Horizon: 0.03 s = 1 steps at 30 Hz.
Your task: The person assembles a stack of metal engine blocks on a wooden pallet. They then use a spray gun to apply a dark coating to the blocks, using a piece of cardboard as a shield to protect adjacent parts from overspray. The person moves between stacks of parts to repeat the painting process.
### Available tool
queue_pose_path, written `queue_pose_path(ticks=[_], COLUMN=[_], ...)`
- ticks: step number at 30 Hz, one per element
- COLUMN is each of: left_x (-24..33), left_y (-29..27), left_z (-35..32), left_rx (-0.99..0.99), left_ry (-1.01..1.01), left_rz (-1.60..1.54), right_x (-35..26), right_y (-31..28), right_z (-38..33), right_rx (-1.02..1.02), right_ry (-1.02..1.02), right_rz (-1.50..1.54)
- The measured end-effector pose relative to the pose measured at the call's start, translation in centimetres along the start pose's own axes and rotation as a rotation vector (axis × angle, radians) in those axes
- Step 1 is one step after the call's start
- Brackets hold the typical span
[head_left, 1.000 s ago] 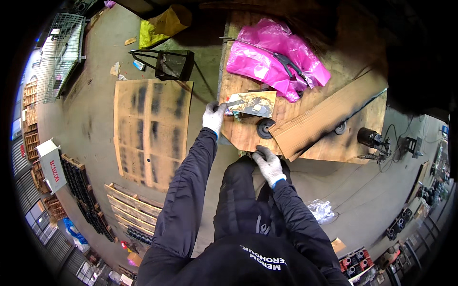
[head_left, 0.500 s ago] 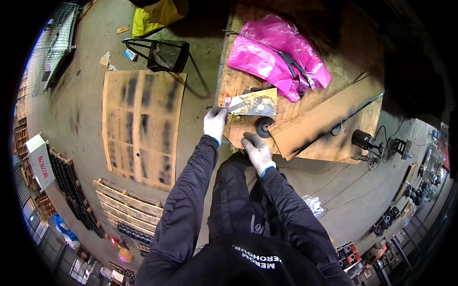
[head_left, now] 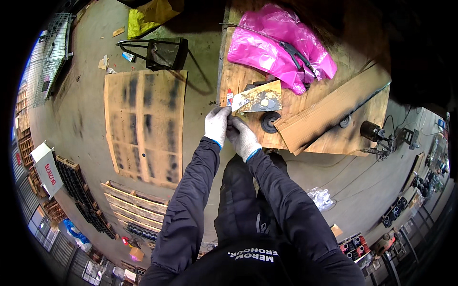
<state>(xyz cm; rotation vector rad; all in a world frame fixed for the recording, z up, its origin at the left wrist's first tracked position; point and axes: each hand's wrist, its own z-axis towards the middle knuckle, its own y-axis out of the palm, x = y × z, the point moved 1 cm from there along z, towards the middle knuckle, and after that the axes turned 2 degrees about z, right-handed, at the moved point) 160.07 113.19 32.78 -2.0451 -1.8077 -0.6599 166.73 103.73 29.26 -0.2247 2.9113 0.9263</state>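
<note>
My left hand [head_left: 217, 125], in a white glove with grey fingertips, is closed at the near left corner of the wooden table. From its fingers a thin flat metal blade [head_left: 239, 101], shaped like a putty knife, points toward a stained board [head_left: 265, 98] and catches the light. Gloved the same way, my right hand [head_left: 244, 137] has its fingers closed against the left fingertips. What those fingers pinch is hidden. A small red-and-white tube [head_left: 229, 97] lies just beyond the left hand. A black round disc [head_left: 270, 122] rests on the table right of my hands.
Pink plastic sheeting [head_left: 267, 43] with a black-handled tool [head_left: 296, 58] covers the table's far part. Cardboard sheets [head_left: 329, 112] lie at the right, near a dark clamp-like device [head_left: 374, 131]. On the floor at left are a large scorched panel [head_left: 164, 128], a metal-framed stand [head_left: 164, 53] and a pallet [head_left: 136, 205].
My right hand has moved left and up from near the disc to meet my left hand. The blade now looks bright instead of dark. The whole view has shifted slightly.
</note>
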Motion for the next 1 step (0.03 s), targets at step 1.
queue_pose_path(ticks=[1], left_x=[0.21], left_y=[0.16], left_z=[-0.17], left_rx=[0.008], left_ry=[-0.001], left_rz=[0.008], right_x=[0.23], right_y=[-0.57], right_z=[0.07], right_rx=[-0.027], right_ry=[-0.002], right_rz=[0.044])
